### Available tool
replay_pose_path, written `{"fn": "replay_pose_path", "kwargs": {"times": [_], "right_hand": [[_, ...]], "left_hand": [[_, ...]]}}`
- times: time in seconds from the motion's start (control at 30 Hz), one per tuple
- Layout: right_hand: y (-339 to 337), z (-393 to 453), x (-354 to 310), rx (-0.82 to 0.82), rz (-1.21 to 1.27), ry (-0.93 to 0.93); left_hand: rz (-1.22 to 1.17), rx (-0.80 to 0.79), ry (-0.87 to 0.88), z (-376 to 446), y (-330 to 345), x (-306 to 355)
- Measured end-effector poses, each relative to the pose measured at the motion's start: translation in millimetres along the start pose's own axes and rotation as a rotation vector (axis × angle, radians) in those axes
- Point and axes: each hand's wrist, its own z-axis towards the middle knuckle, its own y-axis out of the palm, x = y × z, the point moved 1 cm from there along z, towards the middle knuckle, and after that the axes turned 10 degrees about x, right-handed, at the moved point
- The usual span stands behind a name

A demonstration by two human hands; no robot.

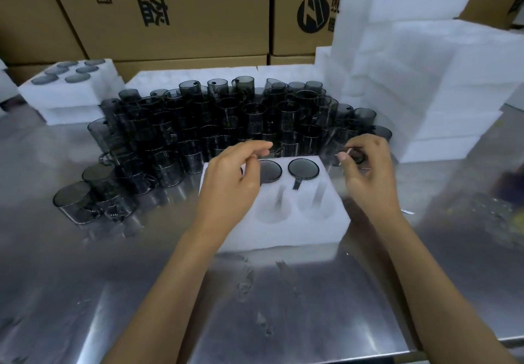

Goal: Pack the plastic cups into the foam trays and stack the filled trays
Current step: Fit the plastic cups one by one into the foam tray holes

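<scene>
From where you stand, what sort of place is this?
Probably a factory or warehouse packing station: printed cardboard cartons stacked behind, a steel table holding a mass of dark plastic cups, and piles of white foam trays.

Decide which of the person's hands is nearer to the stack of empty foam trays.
Right. The right hand holds a dark cup just left of the stack of empty foam trays. The left hand hovers over the foam tray being filled, farther left.
</scene>
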Motion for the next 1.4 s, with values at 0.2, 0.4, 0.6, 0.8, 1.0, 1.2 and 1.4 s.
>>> {"fn": "replay_pose_path", "kwargs": {"times": [0.2, 0.4, 0.6, 0.8, 1.0, 1.2, 1.4], "right_hand": [[0, -22, -35, 0.035, 0.581, 0.346], [6, -32, -48, -0.251, 0.591, 0.194], [-2, -29, -44, -0.398, 0.689, 0.243], [-5, -25, -36, -0.461, 0.73, 0.335], [1, -26, -31, -0.489, 0.695, 0.384], [3, -26, -21, -0.506, 0.546, 0.49], [-13, -23, -13, -0.7, 0.532, 0.572]], "left_hand": [[0.15, -0.128, 0.09, -6, 5, 7], [0.079, -0.331, 0.021, -10, 8, 13], [-0.062, -0.373, 0.014, -14, 14, 20], [-0.032, -0.38, 0.036, -20, 22, 32], [0.127, -0.334, 0.05, -23, 22, 31], [0.109, -0.36, -0.035, -23, 21, 29], [0.217, -0.502, 0.125, -24, 23, 27]]}}
